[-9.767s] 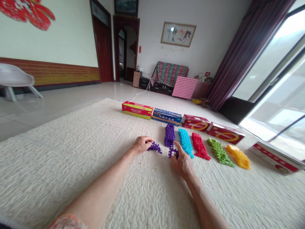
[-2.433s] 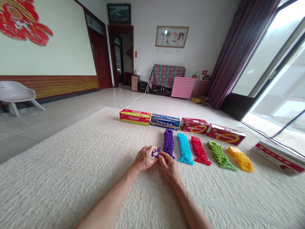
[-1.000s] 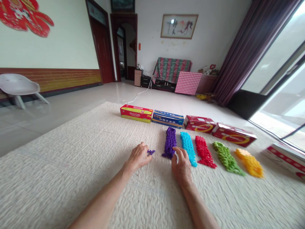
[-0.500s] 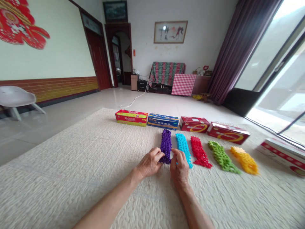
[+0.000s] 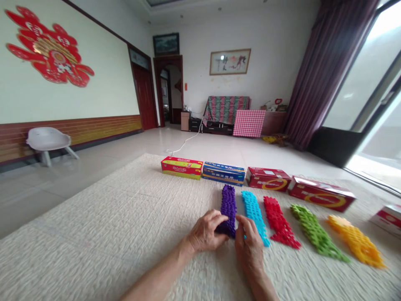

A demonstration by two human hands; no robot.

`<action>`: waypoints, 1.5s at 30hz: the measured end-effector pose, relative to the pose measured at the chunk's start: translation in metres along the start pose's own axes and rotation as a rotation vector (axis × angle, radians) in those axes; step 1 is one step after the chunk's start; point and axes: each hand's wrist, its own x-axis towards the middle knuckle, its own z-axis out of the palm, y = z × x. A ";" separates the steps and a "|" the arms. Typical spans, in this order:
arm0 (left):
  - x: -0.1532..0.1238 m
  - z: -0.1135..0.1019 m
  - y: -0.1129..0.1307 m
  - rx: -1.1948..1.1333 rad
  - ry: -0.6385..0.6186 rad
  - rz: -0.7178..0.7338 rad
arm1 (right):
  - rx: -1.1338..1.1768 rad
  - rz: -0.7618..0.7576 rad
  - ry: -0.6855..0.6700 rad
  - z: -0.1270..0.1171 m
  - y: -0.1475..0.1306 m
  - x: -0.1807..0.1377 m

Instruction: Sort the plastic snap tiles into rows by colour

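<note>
A long purple strip of linked plastic pieces [image 5: 228, 202] lies on the cream rug [image 5: 94, 234], running away from me. My left hand [image 5: 206, 231] curls its fingers round the strip's near end from the left. From the right, my right hand [image 5: 249, 246] presses its fingertips against that same end. Beside the purple strip lie a cyan strip [image 5: 255, 213], a red strip [image 5: 278, 220], a green strip [image 5: 316, 233] and a yellow strip [image 5: 355, 242], side by side.
Behind the strips stands a row of flat boxes: a red-yellow box [image 5: 182, 167], a blue box [image 5: 223, 173] and two red boxes [image 5: 319, 192]. Another box [image 5: 387, 217] lies at the right edge. A white chair [image 5: 46, 140] stands by the left wall.
A second ago my left hand held a loose purple piece apart from the strip. Both hands have since closed on the strip's near end, and the loose piece no longer shows. The view has tilted up.
</note>
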 end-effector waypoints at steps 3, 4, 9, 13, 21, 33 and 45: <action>-0.001 -0.010 -0.006 0.031 0.053 -0.014 | -0.002 -0.010 -0.005 0.002 0.002 -0.001; -0.002 -0.013 -0.011 0.050 0.073 -0.028 | -0.004 -0.012 -0.006 0.002 0.003 -0.001; -0.013 -0.022 -0.039 0.115 0.132 -0.153 | -0.023 -0.003 -0.016 0.003 0.004 -0.002; -0.018 -0.018 -0.049 0.104 0.159 -0.232 | -0.015 0.013 -0.018 0.001 -0.003 -0.001; -0.021 -0.015 -0.049 0.114 0.066 -0.215 | -0.005 -0.004 -0.034 -0.003 -0.012 -0.005; -0.024 -0.016 -0.045 0.064 0.077 -0.268 | -0.011 -0.073 -0.035 -0.011 -0.014 -0.010; -0.025 -0.016 -0.042 0.052 0.082 -0.277 | -0.037 -0.075 0.013 -0.013 -0.019 -0.012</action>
